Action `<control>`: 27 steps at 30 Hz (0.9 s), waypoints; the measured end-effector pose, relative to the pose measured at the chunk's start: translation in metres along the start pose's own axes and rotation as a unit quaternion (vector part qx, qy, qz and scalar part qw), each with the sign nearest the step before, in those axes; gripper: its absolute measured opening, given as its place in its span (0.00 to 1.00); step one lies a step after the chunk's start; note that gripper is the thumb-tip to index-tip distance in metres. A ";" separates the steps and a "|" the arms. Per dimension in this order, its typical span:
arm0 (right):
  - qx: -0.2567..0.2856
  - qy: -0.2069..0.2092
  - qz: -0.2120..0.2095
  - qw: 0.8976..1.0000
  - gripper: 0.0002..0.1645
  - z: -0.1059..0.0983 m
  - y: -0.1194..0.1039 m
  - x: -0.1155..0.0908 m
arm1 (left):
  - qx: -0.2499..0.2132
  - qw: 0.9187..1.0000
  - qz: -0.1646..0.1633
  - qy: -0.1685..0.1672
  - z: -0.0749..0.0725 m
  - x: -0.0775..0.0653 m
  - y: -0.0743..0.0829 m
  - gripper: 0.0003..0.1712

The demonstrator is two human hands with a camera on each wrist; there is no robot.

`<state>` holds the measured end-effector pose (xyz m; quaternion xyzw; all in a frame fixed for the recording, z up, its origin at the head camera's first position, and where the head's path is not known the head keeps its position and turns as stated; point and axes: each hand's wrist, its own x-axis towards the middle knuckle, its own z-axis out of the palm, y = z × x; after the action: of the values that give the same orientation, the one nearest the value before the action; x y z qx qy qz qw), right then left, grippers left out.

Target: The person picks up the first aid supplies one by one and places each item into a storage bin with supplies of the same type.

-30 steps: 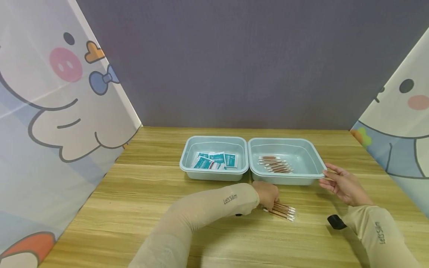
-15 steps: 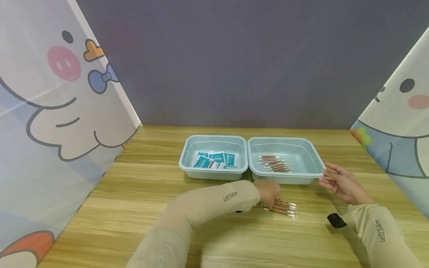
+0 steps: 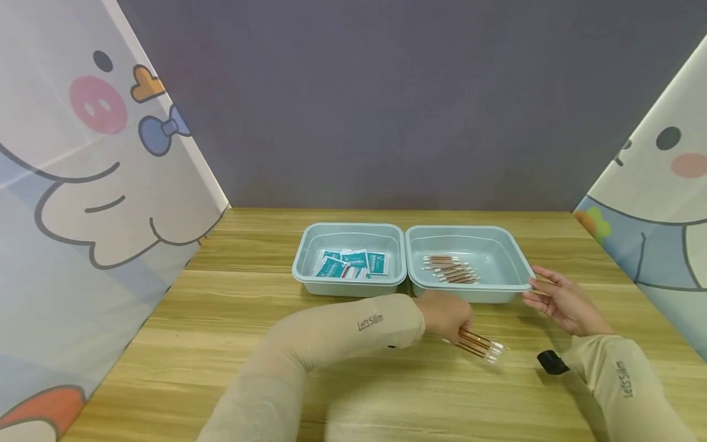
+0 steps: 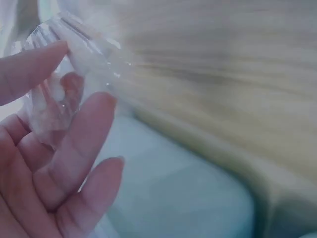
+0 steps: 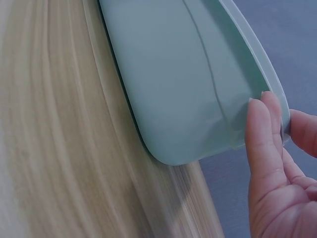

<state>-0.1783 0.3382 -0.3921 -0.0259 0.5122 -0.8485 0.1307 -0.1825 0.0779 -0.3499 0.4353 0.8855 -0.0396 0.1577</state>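
Note:
My left hand [image 3: 446, 314] pinches a clear-wrapped bundle of brown-stemmed cotton swabs [image 3: 478, 345] in front of the right-hand bin. In the left wrist view, thumb and fingers close on the crinkled clear wrapper [image 4: 74, 47]. White tips point right and toward me. My right hand [image 3: 571, 306] grips the near right corner of the pale blue-green right-hand bin [image 3: 469, 296], thumb and fingers on either side of the rim in the right wrist view. Several more wrapped swabs [image 3: 450, 270] lie inside that bin.
Left of it, side by side, stands a matching bin [image 3: 348, 288] with several teal-and-white sachets [image 3: 353, 261]. Both rest on a wood-grain table [image 3: 232, 319]. A grey wall [image 3: 409, 110] closes off the back, with cartoon-printed panels [image 3: 127, 159] at the sides.
My left hand has moved slightly right, and the swabs it pinches have shifted right with it, their tips swinging toward me. The right hand keeps its grip on the bin corner.

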 end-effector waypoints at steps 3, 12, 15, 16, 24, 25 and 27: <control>-0.001 -0.002 -0.004 1.000 0.19 0.000 0.000 0.000 | -0.033 0.999 0.013 0.010 -0.009 -0.006 0.000 0.10; 0.001 0.000 -0.003 1.000 0.17 -0.002 0.000 0.001 | -0.245 0.968 0.006 0.053 -0.018 -0.009 -0.019 0.12; -0.004 0.006 -0.006 1.000 0.17 -0.002 0.001 0.001 | -0.288 0.954 -0.007 0.086 -0.020 -0.006 -0.028 0.12; -0.004 0.007 -0.007 1.000 0.17 -0.001 0.002 0.001 | -0.299 0.949 -0.012 0.098 -0.021 -0.005 -0.030 0.12; 0.001 0.008 -0.007 1.000 0.18 0.000 0.002 0.002 | -0.361 0.919 -0.061 0.148 -0.021 0.003 -0.045 0.12; 0.001 0.006 -0.008 1.000 0.18 0.001 0.002 0.002 | -0.362 0.917 -0.067 0.154 -0.021 0.003 -0.046 0.12; 0.004 0.007 -0.007 1.000 0.18 0.001 0.001 0.002 | -0.370 0.910 -0.080 0.169 -0.019 0.004 -0.048 0.10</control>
<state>-0.1795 0.3361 -0.3927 -0.0236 0.5097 -0.8514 0.1213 -0.2273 0.0547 -0.3359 0.2735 0.8820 0.3525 0.1515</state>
